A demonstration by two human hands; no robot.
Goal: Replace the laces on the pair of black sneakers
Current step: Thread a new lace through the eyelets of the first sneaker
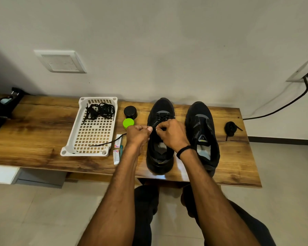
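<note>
Starting at the left, we are looking at a white basket [73,139] sitting on the wooden tabletop [34,139], with a loose bundle of black laces [100,111] lying in its far end. Just beside the basket a black jar [130,112] is standing, and a green lid [128,123] is sitting right in front of it. Nearer to us, two small white packets [118,141] are lying end to end. A black lace [105,143] is trailing from our left hand [138,134] across the upper packet and onto the near end of the basket. We are curling the left hand's fingers [142,127] around this lace and pinching it with the thumb. The hand is hovering at the edge of the first sneaker [163,105], which is standing on the tabletop with its toe towards the wall and lacing showing across its far eyelets. Our right hand [172,134], wearing a black wristband [184,150], is working over the sneaker's tongue, its fingertips pinching the lace close to the left thumb. Just to the right, the second sneaker [199,114] is standing parallel to the first, with no lace showing in it. Further right, a coiled black lace [230,127] is lying apart on the tabletop.
</note>
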